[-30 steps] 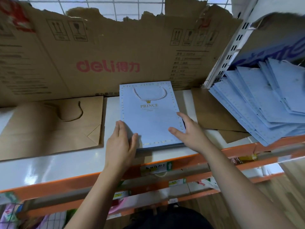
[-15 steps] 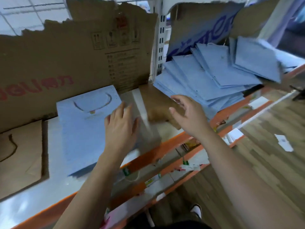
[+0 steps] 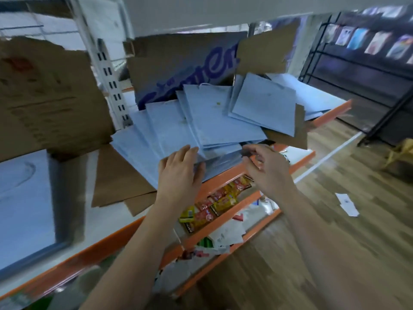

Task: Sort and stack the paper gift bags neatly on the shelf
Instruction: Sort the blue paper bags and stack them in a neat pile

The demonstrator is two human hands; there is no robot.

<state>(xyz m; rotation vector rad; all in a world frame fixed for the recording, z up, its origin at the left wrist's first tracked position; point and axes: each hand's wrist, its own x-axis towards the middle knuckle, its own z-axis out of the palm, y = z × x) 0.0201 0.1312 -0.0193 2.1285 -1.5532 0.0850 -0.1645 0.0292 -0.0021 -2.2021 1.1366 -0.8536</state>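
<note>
A loose heap of pale blue, flat paper gift bags (image 3: 201, 121) lies fanned on the white shelf board with an orange front lip (image 3: 105, 224). Their long sides run front to back, with the cord-handled tops toward a torn brown cardboard sheet (image 3: 178, 63). The left hand (image 3: 178, 175) lays straight fingers flat on the heap's smooth front corner. The right hand (image 3: 268, 171) is loosely curled at the front edge, and blur hides whether it holds a bag. Flat brown kraft bags (image 3: 118, 182) lie just left.
</note>
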